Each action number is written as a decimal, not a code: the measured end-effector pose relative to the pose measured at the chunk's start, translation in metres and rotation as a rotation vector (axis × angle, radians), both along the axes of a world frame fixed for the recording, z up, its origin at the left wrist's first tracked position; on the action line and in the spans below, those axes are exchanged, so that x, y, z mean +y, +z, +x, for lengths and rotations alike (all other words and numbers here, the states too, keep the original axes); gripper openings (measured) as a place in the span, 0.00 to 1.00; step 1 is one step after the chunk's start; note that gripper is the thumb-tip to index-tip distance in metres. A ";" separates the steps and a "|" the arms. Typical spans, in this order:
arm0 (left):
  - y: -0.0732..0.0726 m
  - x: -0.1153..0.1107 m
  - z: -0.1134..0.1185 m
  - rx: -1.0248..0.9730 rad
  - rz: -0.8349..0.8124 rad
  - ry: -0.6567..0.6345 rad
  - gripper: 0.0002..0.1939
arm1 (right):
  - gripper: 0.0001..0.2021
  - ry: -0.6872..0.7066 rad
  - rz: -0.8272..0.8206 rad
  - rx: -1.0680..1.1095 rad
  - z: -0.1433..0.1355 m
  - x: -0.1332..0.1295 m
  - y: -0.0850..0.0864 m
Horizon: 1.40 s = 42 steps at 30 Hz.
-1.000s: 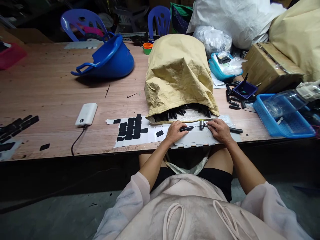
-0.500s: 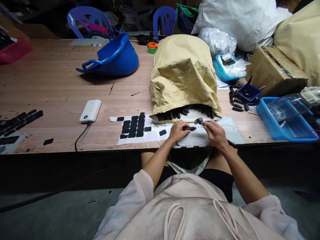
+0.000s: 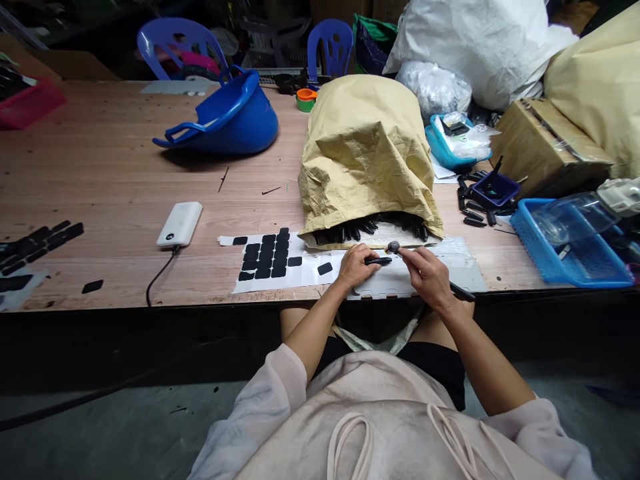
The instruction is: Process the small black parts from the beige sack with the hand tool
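My left hand [image 3: 356, 265] is closed around a slim black plastic piece [image 3: 383, 261], holding it low over a pale board [image 3: 383, 285] at the table's front edge. In my right hand [image 3: 429, 275] is a small hammer [image 3: 393, 247]. Its round grey head is just above the tip of the black piece, and the black handle sticks out behind my palm. I cannot tell whether head and piece touch. Right behind both hands lies a yellow sack [image 3: 367, 153], its mouth toward me, with many black pieces [image 3: 350, 230] inside.
Left of my hands, black rounded patches [image 3: 267, 255] cover a white sheet [image 3: 305, 272]. Farther left lies a white power bank [image 3: 180, 224] with a cable. A blue tub [image 3: 233, 120] rests tilted behind. On the right are a blue basket [image 3: 575, 267] and a cardboard box [image 3: 555, 143].
The hammer head has moved slightly left and turned, now nearer the black piece. My left hand keeps its hold in about the same place. The whole view has shifted slightly.
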State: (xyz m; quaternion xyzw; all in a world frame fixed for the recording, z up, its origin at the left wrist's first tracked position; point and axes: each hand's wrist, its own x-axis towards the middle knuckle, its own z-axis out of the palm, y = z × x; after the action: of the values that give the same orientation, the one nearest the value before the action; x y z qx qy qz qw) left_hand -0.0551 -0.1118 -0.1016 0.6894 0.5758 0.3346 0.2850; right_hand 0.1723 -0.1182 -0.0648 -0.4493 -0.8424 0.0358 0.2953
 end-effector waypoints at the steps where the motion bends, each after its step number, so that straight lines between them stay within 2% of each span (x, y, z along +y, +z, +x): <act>1: 0.000 0.000 0.000 0.005 0.000 0.004 0.09 | 0.19 0.004 -0.004 -0.016 0.001 -0.001 0.000; 7: 0.001 0.000 0.000 0.019 -0.002 0.008 0.09 | 0.17 -0.031 0.010 -0.009 0.013 0.004 -0.005; 10: 0.001 -0.001 0.000 0.019 0.009 0.008 0.09 | 0.16 -0.040 0.055 -0.010 0.029 0.016 -0.008; 15: 0.000 -0.003 0.000 0.047 0.036 -0.004 0.10 | 0.14 0.013 0.105 -0.137 0.055 0.037 -0.020; 22: 0.003 -0.001 -0.002 0.052 0.043 -0.013 0.06 | 0.14 0.045 0.076 -0.102 0.061 0.045 -0.037; 25: 0.010 -0.022 0.000 -0.004 0.110 -0.054 0.06 | 0.14 0.040 0.068 -0.089 0.059 0.045 -0.038; 28: 0.012 -0.066 0.009 -0.063 0.147 -0.260 0.09 | 0.13 0.024 0.058 -0.085 0.058 0.045 -0.038; 30: 0.005 -0.096 0.018 -0.062 0.091 -0.430 0.12 | 0.13 0.021 0.052 -0.087 0.058 0.044 -0.038; 31: -0.003 -0.107 0.022 -0.047 0.040 -0.465 0.12 | 0.13 0.021 0.050 -0.088 0.058 0.044 -0.038; 32: -0.011 -0.116 0.026 -0.023 -0.025 -0.463 0.11 | 0.13 0.022 0.047 -0.088 0.058 0.044 -0.038; 34: -0.032 -0.122 0.032 0.049 -0.205 -0.380 0.11 | 0.13 0.020 0.042 -0.087 0.058 0.044 -0.038; 37: -0.058 -0.116 0.035 0.174 -0.474 -0.273 0.17 | 0.13 0.019 0.038 -0.091 0.058 0.045 -0.038; 39: -0.065 -0.111 0.035 0.239 -0.538 -0.263 0.26 | 0.13 0.017 0.039 -0.093 0.058 0.045 -0.038; 41: -0.060 -0.112 0.034 0.282 -0.527 -0.300 0.32 | 0.13 0.017 0.036 -0.094 0.058 0.045 -0.037; 42: -0.053 -0.114 0.034 0.293 -0.513 -0.341 0.31 | 0.13 0.017 0.033 -0.095 0.058 0.045 -0.037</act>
State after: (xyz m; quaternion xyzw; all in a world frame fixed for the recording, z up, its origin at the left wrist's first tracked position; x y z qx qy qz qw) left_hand -0.0209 -0.2256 -0.1547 0.7224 0.5524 0.0235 0.4153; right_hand 0.2300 -0.0734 -0.1022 -0.4382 -0.8598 0.0028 0.2620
